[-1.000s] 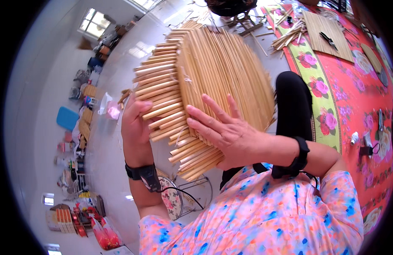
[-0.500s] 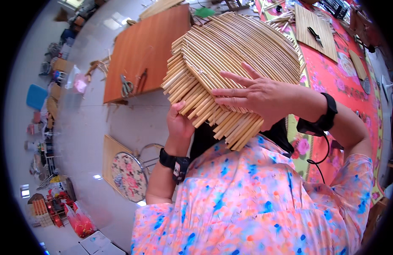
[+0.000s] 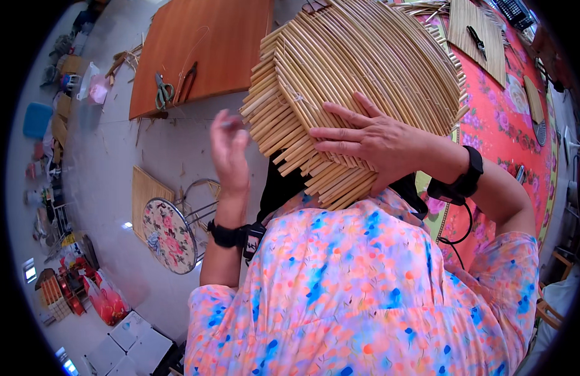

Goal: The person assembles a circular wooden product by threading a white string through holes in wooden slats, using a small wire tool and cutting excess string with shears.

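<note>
A panel of thin straw-coloured sticks, laid side by side with stepped ends, leans against my front. Shorter sticks cross its lower left edge at another angle, and a bit of pale thread shows near that corner. My right hand lies flat on the panel's lower part, fingers spread. Just left of the panel's edge, apart from it, my left hand is raised with bent fingers. Motion smears those fingertips, so whether anything thin is between them is unclear.
A reddish-brown board at the upper left carries scissors and pliers. A round flowered stool stands lower left. On the right, a red flowered cloth holds a wooden board with a black-handled tool.
My left hand has let go of the panel's lower left edge and moved left and upward. My right hand stays spread on the panel. The whole view has shifted slightly.
</note>
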`<control>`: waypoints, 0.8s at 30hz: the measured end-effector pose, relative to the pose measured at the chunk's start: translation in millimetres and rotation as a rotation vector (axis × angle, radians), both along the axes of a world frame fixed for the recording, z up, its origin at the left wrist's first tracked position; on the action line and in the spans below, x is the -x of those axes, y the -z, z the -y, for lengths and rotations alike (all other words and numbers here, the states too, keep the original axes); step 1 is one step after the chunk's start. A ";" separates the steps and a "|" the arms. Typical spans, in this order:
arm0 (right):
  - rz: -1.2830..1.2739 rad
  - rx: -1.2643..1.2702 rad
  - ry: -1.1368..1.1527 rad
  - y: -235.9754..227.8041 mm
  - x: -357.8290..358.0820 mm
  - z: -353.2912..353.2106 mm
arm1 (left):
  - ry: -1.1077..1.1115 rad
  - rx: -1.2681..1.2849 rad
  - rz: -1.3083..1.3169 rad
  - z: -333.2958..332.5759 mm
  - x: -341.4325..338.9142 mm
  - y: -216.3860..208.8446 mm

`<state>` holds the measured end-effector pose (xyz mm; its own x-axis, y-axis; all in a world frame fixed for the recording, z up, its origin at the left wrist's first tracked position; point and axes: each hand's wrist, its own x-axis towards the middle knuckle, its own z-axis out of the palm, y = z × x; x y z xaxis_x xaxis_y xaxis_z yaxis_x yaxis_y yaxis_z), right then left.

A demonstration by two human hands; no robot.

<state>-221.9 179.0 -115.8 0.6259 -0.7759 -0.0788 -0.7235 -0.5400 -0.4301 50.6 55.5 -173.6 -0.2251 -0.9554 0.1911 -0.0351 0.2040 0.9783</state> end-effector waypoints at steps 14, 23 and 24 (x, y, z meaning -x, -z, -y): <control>0.052 -0.008 0.038 0.4 0.4 1.7 | 0.547 0.916 0.430 -29.5 50.4 -31.1; -0.010 0.043 0.040 3.2 -1.2 3.7 | 0.528 0.931 0.389 -28.8 45.4 -18.8; -0.022 0.056 0.043 4.4 -1.1 3.5 | 0.526 0.943 0.392 -29.1 46.0 -18.7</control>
